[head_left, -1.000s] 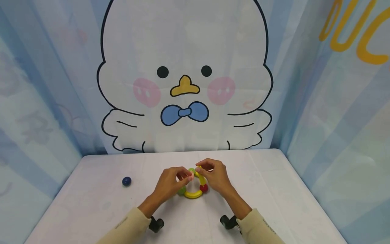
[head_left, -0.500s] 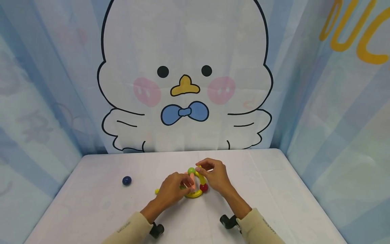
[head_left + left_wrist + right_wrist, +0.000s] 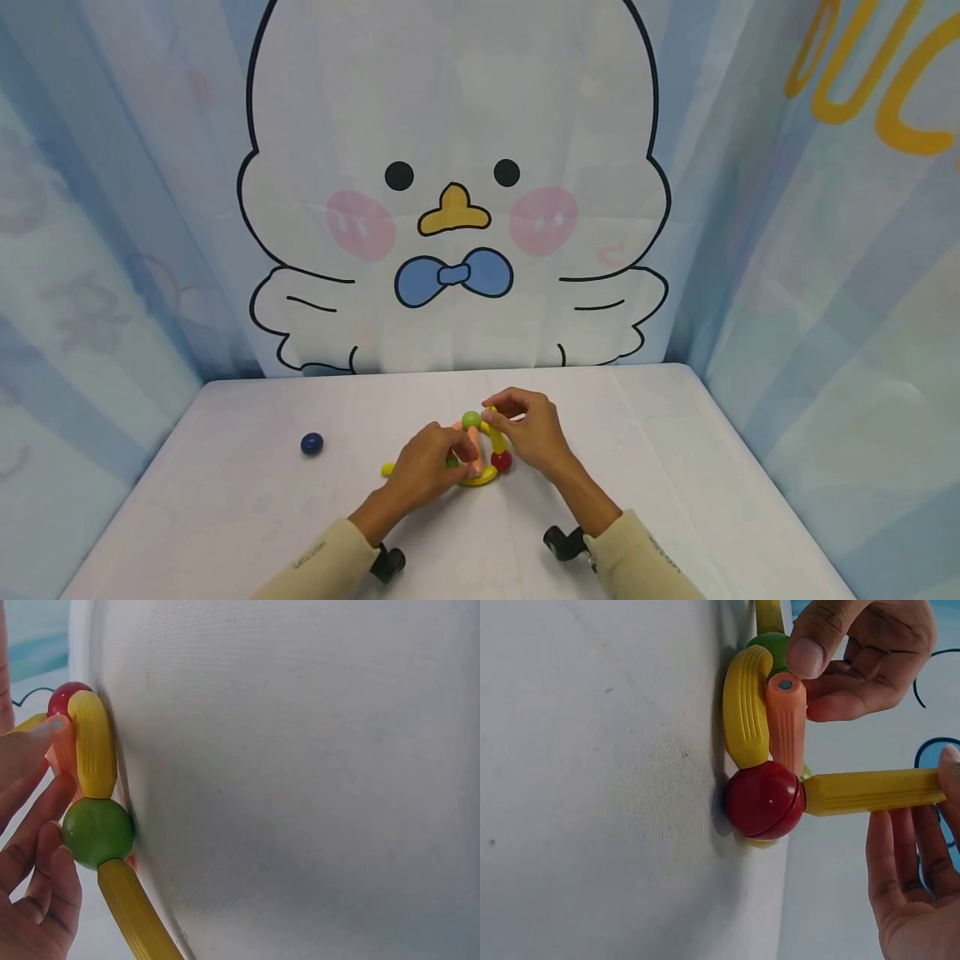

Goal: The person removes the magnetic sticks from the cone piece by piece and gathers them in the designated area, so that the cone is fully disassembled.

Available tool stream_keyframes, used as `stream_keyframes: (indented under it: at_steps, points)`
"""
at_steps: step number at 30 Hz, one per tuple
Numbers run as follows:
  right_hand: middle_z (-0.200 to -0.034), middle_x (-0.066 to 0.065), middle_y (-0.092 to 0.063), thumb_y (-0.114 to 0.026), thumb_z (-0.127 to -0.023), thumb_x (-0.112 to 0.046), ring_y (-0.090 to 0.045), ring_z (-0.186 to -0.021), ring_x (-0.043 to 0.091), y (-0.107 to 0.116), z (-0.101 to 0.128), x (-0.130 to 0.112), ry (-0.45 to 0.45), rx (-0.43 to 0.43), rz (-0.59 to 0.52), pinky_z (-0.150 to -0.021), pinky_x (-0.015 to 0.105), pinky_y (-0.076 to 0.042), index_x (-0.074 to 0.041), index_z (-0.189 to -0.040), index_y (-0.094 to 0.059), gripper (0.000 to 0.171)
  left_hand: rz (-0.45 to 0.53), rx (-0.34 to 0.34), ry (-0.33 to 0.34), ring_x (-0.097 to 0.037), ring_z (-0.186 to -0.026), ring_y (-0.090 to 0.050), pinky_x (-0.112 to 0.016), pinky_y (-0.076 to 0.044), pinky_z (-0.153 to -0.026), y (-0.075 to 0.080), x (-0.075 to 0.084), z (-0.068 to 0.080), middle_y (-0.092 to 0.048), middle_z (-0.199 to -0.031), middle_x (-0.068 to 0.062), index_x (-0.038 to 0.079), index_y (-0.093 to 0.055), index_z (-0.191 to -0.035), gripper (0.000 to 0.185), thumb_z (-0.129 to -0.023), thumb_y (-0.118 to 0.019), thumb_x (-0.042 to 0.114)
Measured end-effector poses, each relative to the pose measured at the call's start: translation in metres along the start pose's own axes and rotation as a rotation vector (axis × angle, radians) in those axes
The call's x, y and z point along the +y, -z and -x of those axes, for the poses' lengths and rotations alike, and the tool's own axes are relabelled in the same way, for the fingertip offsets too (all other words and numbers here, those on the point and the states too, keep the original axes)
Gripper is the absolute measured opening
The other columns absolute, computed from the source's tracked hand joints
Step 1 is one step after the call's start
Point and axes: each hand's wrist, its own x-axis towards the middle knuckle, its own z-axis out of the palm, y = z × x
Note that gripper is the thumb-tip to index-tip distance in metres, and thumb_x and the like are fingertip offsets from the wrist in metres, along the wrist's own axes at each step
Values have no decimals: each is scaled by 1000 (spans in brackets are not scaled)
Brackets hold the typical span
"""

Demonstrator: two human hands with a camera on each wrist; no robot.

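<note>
L hand (image 3: 431,460) shifts pink stick (image 3: 787,724) beside red ball (image 3: 763,801); R hand (image 3: 532,423) stays put.
On my remote feed, L hand's thumb & fingers pinch the stick's end, just L of the ball; R hand pinches the far end of a yellow stick (image 3: 877,791) rising from it. Vs. 1 sec. ago, L hand's fingertips have come from beyond the ball to approx. level w/ it. My read: pink end's unjoined as yet, so work's unfinished.
</note>
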Motion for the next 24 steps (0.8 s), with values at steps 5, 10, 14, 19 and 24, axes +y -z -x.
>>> stream_keyframes:
  at_steps: [5, 10, 14, 19, 24]
  points:
    - [-102, -6, -79, -83, -94, -22, -69, -93, 14, 6, 2, 0, -14, -10, -30, -87, 29, -57, -20, -107, -81, 14, -2, -2, 0, -13, -84, -57, -23, -44, -72, -1, -1, -1, -76, -89, 9, 20, -79, -94, 15, -85, -91, 23]
    - [-103, -6, -79, -83, -93, -22, -69, -94, 14, 13, 4, 2, -31, -9, -33, -88, 30, -57, -23, -107, -81, 13, -4, -12, 25, -14, -86, -56, -23, -44, -73, -1, -1, -1, -75, -90, 9, 21, -79, -94, 16, -85, -91, 24]
    - [-103, -5, -79, -83, -93, -20, -70, -94, 15, 19, 6, 5, -35, -2, -19, -88, 30, -58, -23, -106, -81, 13, -3, -13, 26, -15, -86, -56, -24, -44, -73, -1, 0, -1, -75, -90, 8, 20, -79, -94, 16, -85, -91, 23]
    - [-103, -4, -80, -84, -92, -19, -71, -95, 15, 28, 10, 8, -35, 10, -9, -86, 27, -58, -23, -105, -81, 14, -5, -13, 25, -14, -85, -56, -24, -44, -73, -2, 0, 0, -75, -90, 9, 20, -78, -94, 16, -85, -91, 23]
    - [-104, -3, -79, -84, -92, -19, -70, -95, 16, 37, 13, 14, -55, 16, 6, -85, 24, -58, -22, -106, -81, 15, 1, -16, 32, -14, -85, -56, -23, -44, -73, -2, -1, 0, -75, -90, 9, 20, -78, -95, 16, -85, -91, 24]
